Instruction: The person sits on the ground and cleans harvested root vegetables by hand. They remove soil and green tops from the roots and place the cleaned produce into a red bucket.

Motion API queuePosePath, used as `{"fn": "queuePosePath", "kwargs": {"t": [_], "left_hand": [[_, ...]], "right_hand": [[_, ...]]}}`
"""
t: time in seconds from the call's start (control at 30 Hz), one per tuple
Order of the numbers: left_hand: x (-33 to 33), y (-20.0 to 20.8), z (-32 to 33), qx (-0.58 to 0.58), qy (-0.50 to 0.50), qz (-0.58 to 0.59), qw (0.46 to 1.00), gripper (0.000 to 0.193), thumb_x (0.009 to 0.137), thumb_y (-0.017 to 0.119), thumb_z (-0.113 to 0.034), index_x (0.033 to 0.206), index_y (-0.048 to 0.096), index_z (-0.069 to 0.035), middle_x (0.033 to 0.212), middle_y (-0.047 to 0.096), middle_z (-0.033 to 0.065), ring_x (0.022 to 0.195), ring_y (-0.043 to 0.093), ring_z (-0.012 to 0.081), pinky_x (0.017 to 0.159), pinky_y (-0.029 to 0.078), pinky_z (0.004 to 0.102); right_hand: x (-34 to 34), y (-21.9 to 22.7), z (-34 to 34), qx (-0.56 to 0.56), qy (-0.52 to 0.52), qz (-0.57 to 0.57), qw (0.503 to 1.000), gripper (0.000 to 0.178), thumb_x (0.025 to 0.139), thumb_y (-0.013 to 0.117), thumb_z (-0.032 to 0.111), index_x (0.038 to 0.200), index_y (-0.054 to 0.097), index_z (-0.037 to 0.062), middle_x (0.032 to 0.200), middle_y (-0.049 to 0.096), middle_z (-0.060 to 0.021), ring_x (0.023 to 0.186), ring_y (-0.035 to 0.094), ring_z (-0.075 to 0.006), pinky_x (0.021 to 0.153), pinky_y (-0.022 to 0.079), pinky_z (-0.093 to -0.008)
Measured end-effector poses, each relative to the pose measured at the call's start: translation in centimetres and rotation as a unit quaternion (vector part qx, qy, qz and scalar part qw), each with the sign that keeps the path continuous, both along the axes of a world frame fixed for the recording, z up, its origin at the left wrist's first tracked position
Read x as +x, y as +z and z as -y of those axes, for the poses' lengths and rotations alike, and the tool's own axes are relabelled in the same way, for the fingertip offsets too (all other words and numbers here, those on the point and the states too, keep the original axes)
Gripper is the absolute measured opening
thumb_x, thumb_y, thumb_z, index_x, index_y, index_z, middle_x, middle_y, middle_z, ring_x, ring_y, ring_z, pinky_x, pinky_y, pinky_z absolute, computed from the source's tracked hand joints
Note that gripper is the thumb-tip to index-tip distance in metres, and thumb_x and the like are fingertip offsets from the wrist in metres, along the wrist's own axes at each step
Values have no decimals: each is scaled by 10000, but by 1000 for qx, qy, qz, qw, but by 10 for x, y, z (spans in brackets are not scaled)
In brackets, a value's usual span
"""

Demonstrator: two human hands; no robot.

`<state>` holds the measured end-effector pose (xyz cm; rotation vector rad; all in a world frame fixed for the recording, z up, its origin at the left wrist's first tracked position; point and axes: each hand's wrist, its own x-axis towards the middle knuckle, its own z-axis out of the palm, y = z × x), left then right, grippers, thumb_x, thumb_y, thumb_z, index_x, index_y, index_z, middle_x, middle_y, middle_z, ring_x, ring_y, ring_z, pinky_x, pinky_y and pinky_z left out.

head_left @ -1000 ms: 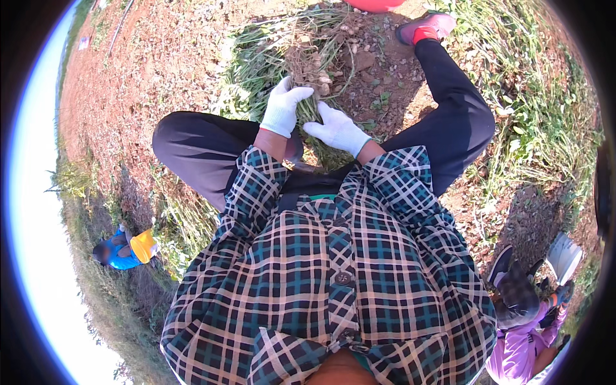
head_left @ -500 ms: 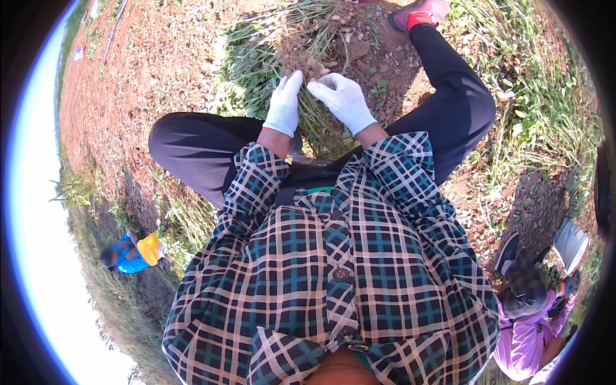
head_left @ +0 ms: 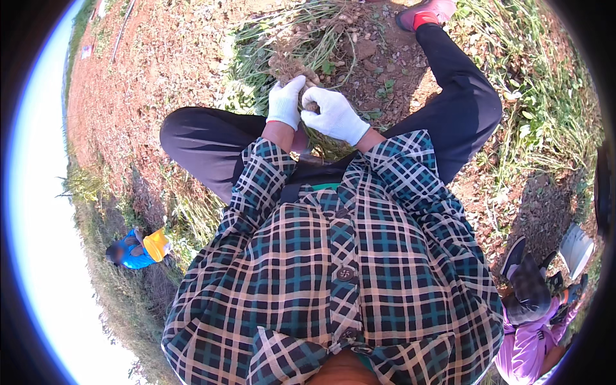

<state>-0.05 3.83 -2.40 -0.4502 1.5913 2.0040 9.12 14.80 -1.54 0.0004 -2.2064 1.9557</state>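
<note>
My left hand point(head_left: 284, 102), in a white knit glove, is closed round the root end of a pulled peanut plant point(head_left: 289, 67). Its brown, soil-caked roots and pods stick up beyond my fingertips. Right beside it, almost touching, my right hand point(head_left: 337, 117) wears the same kind of glove. Its thumb and fingers curl into a ring with something small and brownish at the middle, too hidden to name. Beyond both hands lies a heap of green peanut plants point(head_left: 251, 54), with pale pods point(head_left: 343, 19) among the stems at its far right.
My bent legs in dark trousers point(head_left: 208, 144) flank the hands. More cut vines point(head_left: 532, 122) cover the ground on the right. A person in purple point(head_left: 529, 346) sits at the lower right near a white container point(head_left: 575, 249); another in blue point(head_left: 135, 251) is at the left.
My right hand has drawn back slightly from the roots and its fingers have curled in. The green stems between my hands have shifted out of sight; the root clump sits slightly further left.
</note>
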Motion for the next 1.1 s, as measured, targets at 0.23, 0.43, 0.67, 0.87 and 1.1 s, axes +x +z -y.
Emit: {"fn": "queuePosePath", "kwargs": {"t": [0.23,0.43,0.67,0.87,1.1], "left_hand": [[-10,19,23,-50,-86,-27,995,144,829,558,-146,858,611,-15,583,542,41,419,458,142,387,358,268],[5,35,14,-50,-146,-63,986,171,829,561,-90,948,603,26,660,610,78,429,470,125,373,374,242],[13,45,7,-51,-252,-60,964,172,862,545,-159,826,597,2,575,541,53,497,510,146,490,416,257],[9,32,16,-66,-187,-86,976,121,841,595,-125,855,610,-6,616,564,43,478,504,140,471,411,255],[18,41,1,-100,-187,-69,975,95,811,629,-113,840,608,-25,593,556,24,441,488,118,406,367,241]], "right_hand": [[8,10,-22,-411,66,106,903,107,849,519,54,936,571,21,869,621,-29,782,596,-97,659,503,-248],[-14,-1,-53,-214,-64,178,958,203,846,604,172,970,627,12,760,613,-21,682,559,-74,613,459,-232],[-11,-34,-40,55,-40,105,992,488,780,672,434,1049,647,27,921,679,-141,873,651,-272,776,492,-349],[-6,3,-49,144,68,123,980,427,770,645,432,953,671,47,823,657,-182,803,647,-296,715,492,-364],[0,3,-43,-180,197,261,928,299,812,575,318,838,672,36,604,569,-34,496,511,-106,469,406,-272]]}}
